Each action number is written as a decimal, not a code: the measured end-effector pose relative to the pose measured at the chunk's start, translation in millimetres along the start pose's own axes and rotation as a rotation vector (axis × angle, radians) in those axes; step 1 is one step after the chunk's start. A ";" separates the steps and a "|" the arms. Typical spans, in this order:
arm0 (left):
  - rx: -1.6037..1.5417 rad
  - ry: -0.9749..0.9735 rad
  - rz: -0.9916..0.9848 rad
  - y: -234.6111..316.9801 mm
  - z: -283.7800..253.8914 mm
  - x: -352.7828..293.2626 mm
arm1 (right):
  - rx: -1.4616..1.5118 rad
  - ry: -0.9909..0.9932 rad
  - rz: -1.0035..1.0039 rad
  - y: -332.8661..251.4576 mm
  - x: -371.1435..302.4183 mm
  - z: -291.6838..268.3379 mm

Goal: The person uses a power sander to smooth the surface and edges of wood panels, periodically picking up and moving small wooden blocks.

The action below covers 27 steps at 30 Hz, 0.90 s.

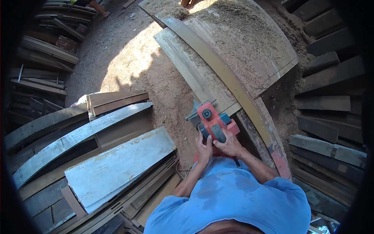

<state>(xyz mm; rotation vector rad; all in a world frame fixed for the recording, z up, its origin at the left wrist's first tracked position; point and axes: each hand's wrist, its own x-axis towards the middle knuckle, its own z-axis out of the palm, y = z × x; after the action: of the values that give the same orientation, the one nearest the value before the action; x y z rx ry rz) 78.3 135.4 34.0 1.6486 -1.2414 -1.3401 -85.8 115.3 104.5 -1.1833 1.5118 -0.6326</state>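
Observation:
I hold a red electric hand planer [212, 117] close in front of my body, beside the near end of a workbench. It has a dark round knob at its far end and blue-grey parts on its sides. My left hand [204, 149] is wrapped round its near left side. My right hand [230, 145] grips its near right side, with the thumbs close together. The undersides of both hands are hidden. Past the planer, a long yellowish-brown plank [218, 60] lies along the workbench [194, 80]; whether the planer touches the bench I cannot tell.
Wood shavings [245, 29] cover a wide board at the far right and the floor. On my left, a pale, paint-worn board [120, 168] and a curved plank [82, 136] top a timber stack. More timber [323, 103] lines the right. A person's arm [98, 7] shows far left.

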 end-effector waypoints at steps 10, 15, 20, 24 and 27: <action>-0.401 -0.030 0.067 62.2 -56.0 234.1 | 0.189 -0.035 -0.028 -125.4 201.4 -8.4; -0.196 0.001 0.113 59.8 -74.9 277.5 | 0.231 0.019 -0.158 -140.1 239.0 0.1; -0.178 0.083 0.138 30.6 -33.6 197.7 | 0.122 0.006 -0.034 -92.7 170.6 -3.0; 0.030 0.084 0.079 7.9 -9.3 87.8 | 0.083 0.006 -0.015 -36.1 79.6 -7.7; 0.003 0.087 0.013 -18.4 7.4 18.9 | 0.120 -0.060 0.035 -15.0 19.3 -10.5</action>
<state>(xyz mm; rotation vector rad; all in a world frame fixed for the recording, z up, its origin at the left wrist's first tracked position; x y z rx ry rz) 76.3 124.0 9.1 1.6801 -1.2011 -1.2462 -89.3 90.2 112.6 -1.0727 1.4220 -0.6497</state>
